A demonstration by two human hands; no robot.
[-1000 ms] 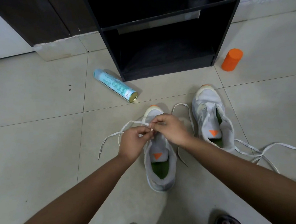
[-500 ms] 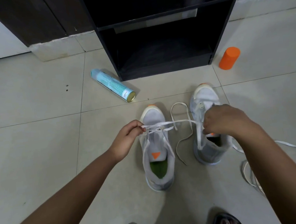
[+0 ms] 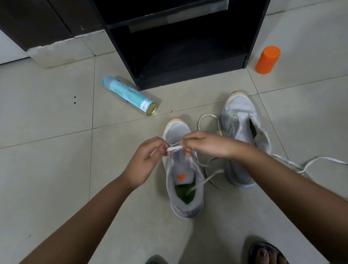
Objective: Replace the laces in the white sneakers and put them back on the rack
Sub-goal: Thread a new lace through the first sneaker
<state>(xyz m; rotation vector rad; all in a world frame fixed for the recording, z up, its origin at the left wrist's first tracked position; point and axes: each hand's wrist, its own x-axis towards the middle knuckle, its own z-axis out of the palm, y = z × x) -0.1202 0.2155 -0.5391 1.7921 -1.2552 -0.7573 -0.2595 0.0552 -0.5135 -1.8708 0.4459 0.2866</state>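
Observation:
Two white sneakers with orange toe tips stand on the tiled floor. Over the left sneaker (image 3: 184, 196), my left hand (image 3: 144, 162) and my right hand (image 3: 208, 145) meet and pinch a short stretch of its white lace (image 3: 175, 148) between them, above the front eyelets. The lace's loose ends trail across the shoe opening and onto the floor between the shoes. The right sneaker (image 3: 240, 123) stands unlaced beside it, partly hidden by my right forearm. A second white lace (image 3: 339, 161) lies looped on the floor at the right.
The black shoe rack (image 3: 183, 35) stands just beyond the sneakers, its bottom shelf empty. A light-blue spray can (image 3: 129, 94) lies on its side left of the rack. An orange cylinder (image 3: 267, 59) stands to the rack's right. My sandalled feet (image 3: 266, 258) are at the bottom edge.
My right hand, which had pulled the lace out to the right over the other sneaker, has come back to the left sneaker. Both hands now pinch the lace close together.

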